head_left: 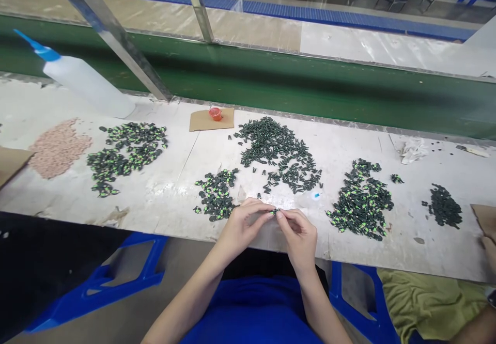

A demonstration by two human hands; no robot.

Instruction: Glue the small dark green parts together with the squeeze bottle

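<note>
Left hand: our left hand (246, 223) pinches one end of a tiny dark piece with a green fleck (275, 211), thumb against forefinger.
Right hand: our right hand (301, 234) closes on the same piece from the other side — fingertips nearly meeting.
Piece: we have it just above the near part of the white, stained bench (174, 204); its exact shape is too small to tell.
Beside the left hand: a small heap of black-and-lime-green pieces (217, 195).
Beyond the hands: a broad, loose heap of slim dark green pieces (271, 142).
Right of us: a larger heap of black-and-lime pieces (362, 204), then a compact heap of plain black pieces (445, 207).
Left of us: another black-and-lime heap (126, 153), then a pale pink heap of small bits (60, 150).
Back edge: a red round cup (215, 114) on a flat brown cardboard piece (199, 122); farther left, a translucent white plastic bottle with a blue nozzle (89, 86) — tilted in our view.
</note>
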